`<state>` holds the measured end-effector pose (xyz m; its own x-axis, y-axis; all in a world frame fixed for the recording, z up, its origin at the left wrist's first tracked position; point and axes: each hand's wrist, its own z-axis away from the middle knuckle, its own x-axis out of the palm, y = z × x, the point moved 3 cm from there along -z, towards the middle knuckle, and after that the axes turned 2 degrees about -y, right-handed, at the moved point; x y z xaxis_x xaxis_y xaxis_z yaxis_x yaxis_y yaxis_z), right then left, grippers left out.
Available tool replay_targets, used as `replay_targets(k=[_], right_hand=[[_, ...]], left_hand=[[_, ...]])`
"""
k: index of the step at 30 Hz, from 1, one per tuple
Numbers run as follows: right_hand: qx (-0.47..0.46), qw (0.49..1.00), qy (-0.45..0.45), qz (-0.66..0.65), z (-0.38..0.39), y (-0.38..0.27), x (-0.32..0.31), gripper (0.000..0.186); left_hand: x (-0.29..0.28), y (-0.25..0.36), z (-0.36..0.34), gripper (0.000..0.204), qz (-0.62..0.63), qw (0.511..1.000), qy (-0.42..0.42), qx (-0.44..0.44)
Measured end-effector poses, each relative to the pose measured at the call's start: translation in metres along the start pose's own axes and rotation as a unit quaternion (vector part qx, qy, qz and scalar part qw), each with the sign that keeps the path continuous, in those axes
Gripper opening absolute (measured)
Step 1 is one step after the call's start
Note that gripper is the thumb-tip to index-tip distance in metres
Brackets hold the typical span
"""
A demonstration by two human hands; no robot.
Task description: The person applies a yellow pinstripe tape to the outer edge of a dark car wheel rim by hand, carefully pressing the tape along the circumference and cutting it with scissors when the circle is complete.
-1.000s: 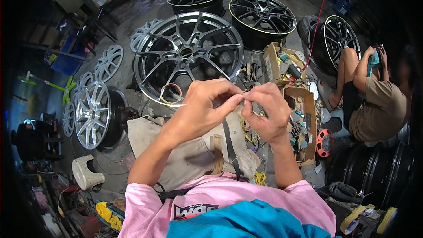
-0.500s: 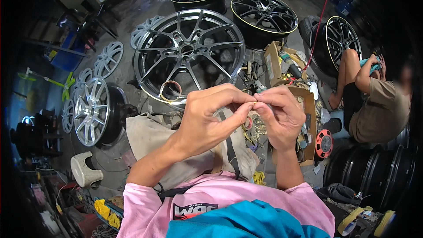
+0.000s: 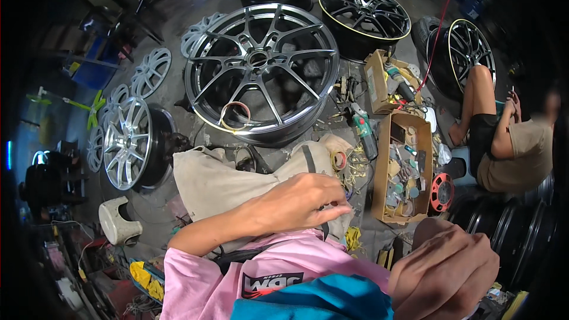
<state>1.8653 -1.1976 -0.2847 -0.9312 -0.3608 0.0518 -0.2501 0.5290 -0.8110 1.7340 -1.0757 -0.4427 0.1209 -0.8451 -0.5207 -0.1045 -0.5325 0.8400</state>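
Observation:
My left hand [image 3: 311, 202] is held over my lap, its fingers curled in and the thumb lying along them. Whatever it may hold is too small or hidden to make out. Close to the camera at the lower right, my right hand [image 3: 444, 272] shows its back and bent fingers; its fingertips are hidden. The two hands are apart. Ahead of me lies a large grey multi-spoke wheel rim [image 3: 261, 65], face up. A thin roll of tape [image 3: 236, 116] rests at its near edge, and a yellowish strip runs along part of the rim's lip.
A beige cloth [image 3: 231, 186] covers my legs. To its right lie an angle grinder [image 3: 363, 133] and a cardboard box [image 3: 382, 166] of small items. More wheels [image 3: 364, 15] stand farther back. A person [image 3: 512, 148] sits at right; a white stool [image 3: 120, 221] is at left.
My hands, pinched together in front of the rim before, have parted. The left has dropped nearer my lap; the right has come down and close to the camera at the lower right.

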Motion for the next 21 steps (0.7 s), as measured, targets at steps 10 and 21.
replay_targets(k=[10,21], right_hand=[[-0.008,1.000,-0.012,-0.015,-0.008,0.008,0.010,0.013],[-0.006,0.997,0.063,-0.043,-0.008,0.010,0.017,0.012]], left_hand=[[0.000,-0.005,0.009,0.023,0.001,1.000,-0.015,-0.016],[0.001,-0.003,0.005,0.024,0.008,0.999,-0.035,-0.017]])
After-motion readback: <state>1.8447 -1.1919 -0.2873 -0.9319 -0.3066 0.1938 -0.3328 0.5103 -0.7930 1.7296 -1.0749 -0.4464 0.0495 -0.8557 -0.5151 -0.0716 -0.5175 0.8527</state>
